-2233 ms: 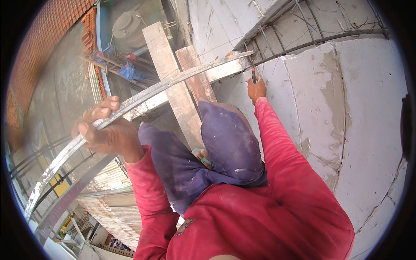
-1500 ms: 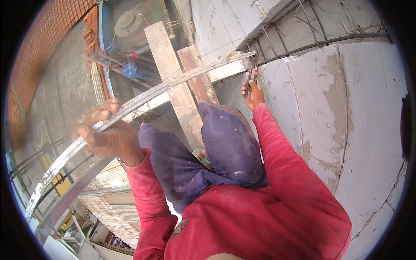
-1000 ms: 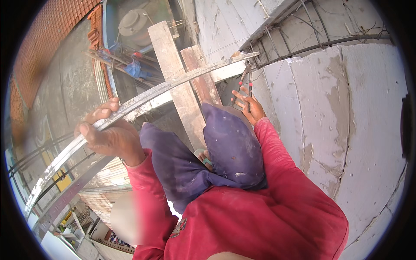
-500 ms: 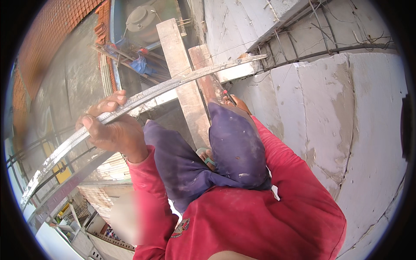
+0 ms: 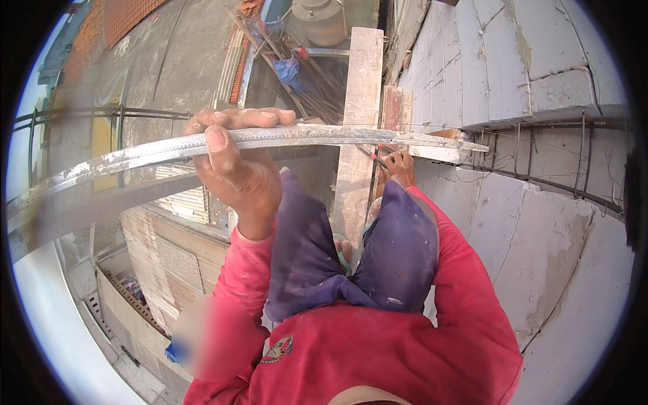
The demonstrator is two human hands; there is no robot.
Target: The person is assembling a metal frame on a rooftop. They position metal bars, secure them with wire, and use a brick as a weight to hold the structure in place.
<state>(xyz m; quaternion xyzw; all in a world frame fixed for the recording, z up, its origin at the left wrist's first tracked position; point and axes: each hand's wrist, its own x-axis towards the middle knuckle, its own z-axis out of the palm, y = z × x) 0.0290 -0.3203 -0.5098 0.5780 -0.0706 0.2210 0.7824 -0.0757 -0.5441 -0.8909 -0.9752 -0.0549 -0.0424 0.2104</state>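
Observation:
My left hand [image 5: 239,152] grips a long, narrow, whitish strip [image 5: 310,136] smeared with plaster, with a row of small dots along it. The fingers lie over its far side and the thumb presses the near side. The strip runs across the view, bending toward the left rim, and its tapered right end reaches the wall side. My right hand [image 5: 399,167] is closed around a tool with red and black handles [image 5: 373,156], just below the strip and beyond my right knee. Its working end cannot be made out.
A wooden plank [image 5: 358,101] runs away under my feet, beside a shorter reddish board [image 5: 397,108]. Grey block walls [image 5: 472,223] rise at the right, with a rebar frame [image 5: 550,158] between them. Below lie a tank [image 5: 318,20], a blue cloth [image 5: 287,70] and roofs.
The view has turned, and the strip now lies nearly level instead of slanting up to the right. My right hand and its tool show more fully past the knee. Both hands keep their hold.

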